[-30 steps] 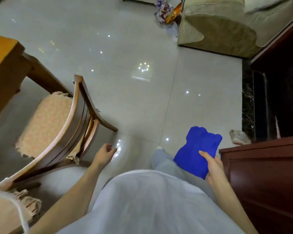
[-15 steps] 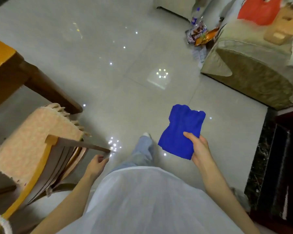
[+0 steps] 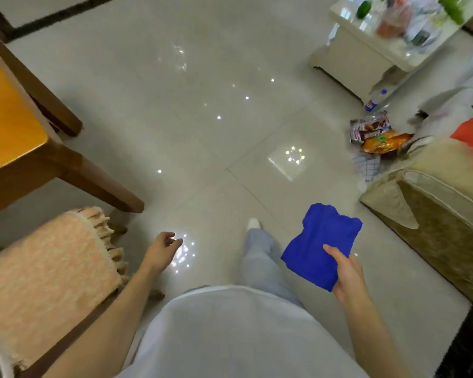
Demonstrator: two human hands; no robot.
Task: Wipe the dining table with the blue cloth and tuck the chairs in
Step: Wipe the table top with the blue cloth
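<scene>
My right hand (image 3: 344, 274) grips a folded blue cloth (image 3: 320, 241) at waist height, above the floor at the lower right. My left hand (image 3: 161, 249) hangs free with its fingers loosely apart, holding nothing, just right of a chair with a peach cushion (image 3: 47, 279). The chair's back is out of view. The wooden dining table (image 3: 8, 126) fills the left edge, its corner leg (image 3: 101, 186) standing just beyond the chair's cushion.
Glossy pale floor tiles (image 3: 202, 118) spread ahead. A beige sofa (image 3: 443, 214) stands at the right, with snack packets (image 3: 377, 135) on the floor beside it. A cream coffee table (image 3: 366, 50) with clutter sits at the top right. A dark threshold edge is at the lower right.
My left hand has let go of the chair's wooden back, which has left the view. The view has swung right and forward, bringing the sofa and coffee table in. The cloth stays in my right hand.
</scene>
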